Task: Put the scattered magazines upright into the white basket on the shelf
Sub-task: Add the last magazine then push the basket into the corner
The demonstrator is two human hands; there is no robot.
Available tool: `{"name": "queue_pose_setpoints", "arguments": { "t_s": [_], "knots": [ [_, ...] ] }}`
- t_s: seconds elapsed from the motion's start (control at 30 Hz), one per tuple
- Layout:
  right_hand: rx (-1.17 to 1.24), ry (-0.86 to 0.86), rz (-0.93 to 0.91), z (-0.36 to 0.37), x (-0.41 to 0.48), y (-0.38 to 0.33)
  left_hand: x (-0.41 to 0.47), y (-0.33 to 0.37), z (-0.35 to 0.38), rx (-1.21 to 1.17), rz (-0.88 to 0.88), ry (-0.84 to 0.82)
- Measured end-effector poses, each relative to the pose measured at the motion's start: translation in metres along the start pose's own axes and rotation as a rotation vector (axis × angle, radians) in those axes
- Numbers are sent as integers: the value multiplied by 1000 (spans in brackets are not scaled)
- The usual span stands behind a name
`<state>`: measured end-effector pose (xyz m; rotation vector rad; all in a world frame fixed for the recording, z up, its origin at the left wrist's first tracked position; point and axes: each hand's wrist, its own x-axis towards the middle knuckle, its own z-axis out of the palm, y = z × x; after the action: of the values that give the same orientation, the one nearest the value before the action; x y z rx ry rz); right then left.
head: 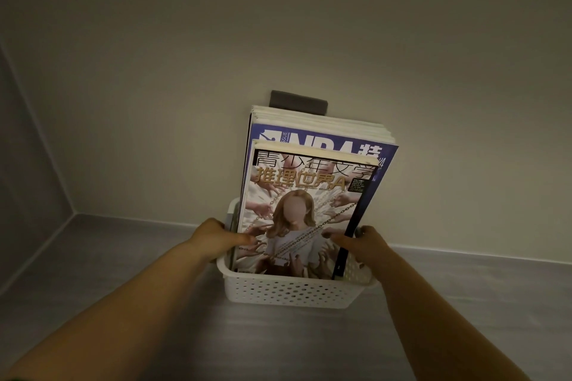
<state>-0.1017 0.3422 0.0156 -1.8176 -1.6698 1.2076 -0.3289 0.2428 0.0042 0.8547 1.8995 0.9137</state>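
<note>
Magazines [309,195] stand upright in the white basket [291,291], which sits on the grey shelf [123,272] against the back wall [278,25]. Front cover shows a figure wrapped in chains; a blue one stands behind it. Left hand [216,237] and right hand [360,241] each press fingers closed on the front magazine's lower side edges.

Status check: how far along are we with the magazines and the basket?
Nearly done, it seems. A stack of magazines already stands upright in the white basket on the shelf, leaning towards the back wall. In hand: the left hand and right hand press the front magazine at its sides, apparently squaring it up. No loose magazines show in this view, so what remains is probably just letting go.
</note>
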Motion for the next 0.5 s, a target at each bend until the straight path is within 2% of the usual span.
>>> {"name": "queue_pose_setpoints", "arguments": {
  "t_s": [0.23, 0.33, 0.5],
  "knots": [
    [-82, 125, -65, 13, 10, 13, 11, -11, 2, 154, 54, 115],
    [-137, 158, -94, 15, 9, 16, 2, -15, 4, 138, 56, 151],
    [-233, 112, -172, 20, -9, 18, -40, -37, 3, 41, 38, 213]
  ]
}}
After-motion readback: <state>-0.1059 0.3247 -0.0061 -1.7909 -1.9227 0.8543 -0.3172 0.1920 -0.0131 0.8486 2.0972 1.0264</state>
